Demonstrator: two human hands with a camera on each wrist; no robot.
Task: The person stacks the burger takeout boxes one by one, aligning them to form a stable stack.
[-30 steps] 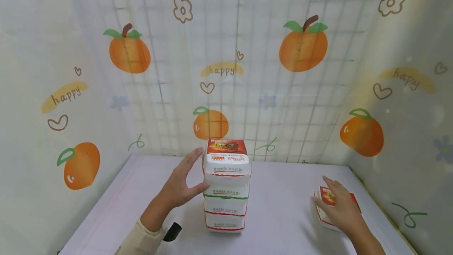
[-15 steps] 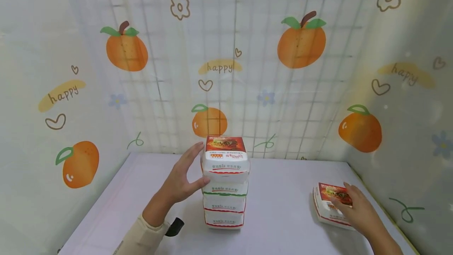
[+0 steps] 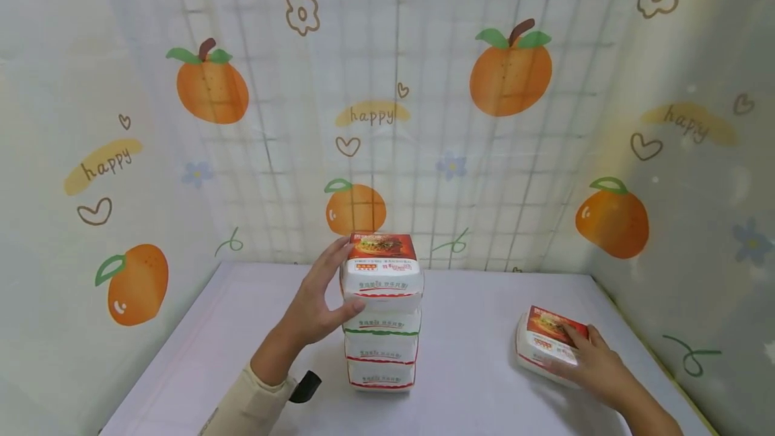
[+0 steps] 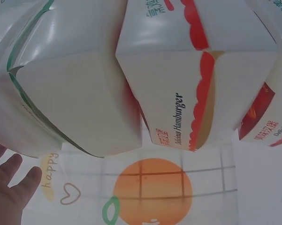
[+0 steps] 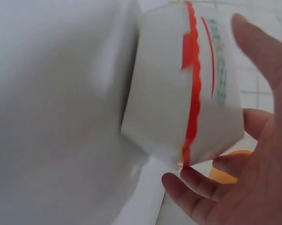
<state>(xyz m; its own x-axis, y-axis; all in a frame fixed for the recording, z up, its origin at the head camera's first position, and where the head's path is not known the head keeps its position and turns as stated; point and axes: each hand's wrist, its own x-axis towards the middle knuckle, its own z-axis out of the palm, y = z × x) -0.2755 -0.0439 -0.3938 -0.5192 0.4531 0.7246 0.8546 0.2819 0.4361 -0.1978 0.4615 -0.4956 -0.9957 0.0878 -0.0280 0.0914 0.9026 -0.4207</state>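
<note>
Left hand [image 3: 317,298] relaxed, right hand [image 3: 590,362] full, four up and one out
Left one's got fingers spread and curled round nothing, right beside the upper part of a straight-sided tower of white cardboard burger boxes [image 3: 384,320] with red or green scalloped seams (can't tell if it's touching), while the right has fingers and thumb round a squat white burger box with a red picture lid [image 3: 543,343], and I can't tell if that's lifted; so I'd call it four stacked, one left apart; a wide stretch of smooth white tabletop [image 3: 469,335] between them looks like plenty of room, but the right edge is tighter, with a white fruit-print curtain [image 3: 711,234] just past it
</note>
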